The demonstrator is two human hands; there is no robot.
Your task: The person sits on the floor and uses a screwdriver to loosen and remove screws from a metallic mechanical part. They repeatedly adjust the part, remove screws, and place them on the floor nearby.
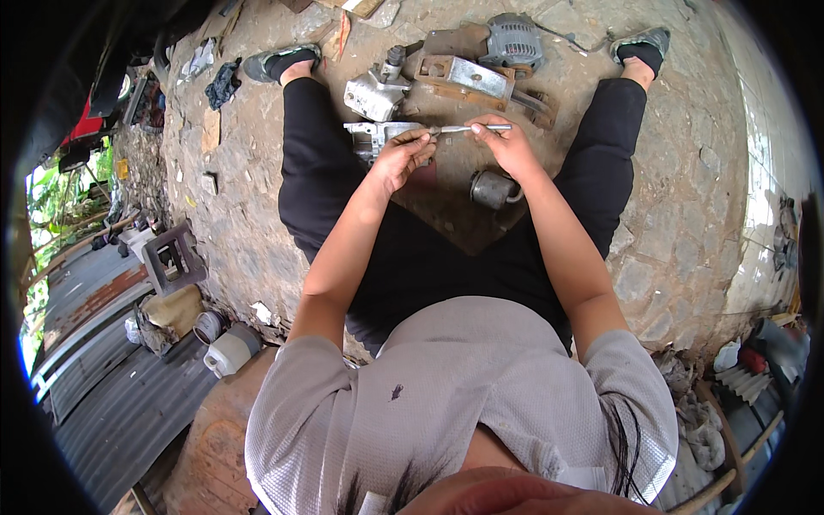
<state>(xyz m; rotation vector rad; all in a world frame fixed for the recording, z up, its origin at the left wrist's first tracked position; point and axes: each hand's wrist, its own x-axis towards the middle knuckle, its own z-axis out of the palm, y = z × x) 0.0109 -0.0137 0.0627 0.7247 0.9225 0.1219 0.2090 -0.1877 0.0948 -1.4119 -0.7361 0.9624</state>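
Both my hands are raised between my spread legs, over metal machine parts on the ground. My right hand [508, 153] pinches a slim, pale metal rod [459, 129] that lies nearly level. At the rod's left end, the fingers of my left hand [403, 160] are closed around a small brownish part [434, 131], too small to name. Just beyond my left hand lies an open cast-metal housing [367, 137], with another silvery casting [375, 96] behind it. A dark metal cup-shaped part [492, 190] with a curved handle sits below my right hand.
Farther off are a metal block on a rusty base [468, 79] and a finned round motor housing [513, 41]. Left of me lie a dark rag [224, 84], a plastic jug [232, 350] and corrugated sheets [129, 421]. A pale wall [764, 163] rises at right.
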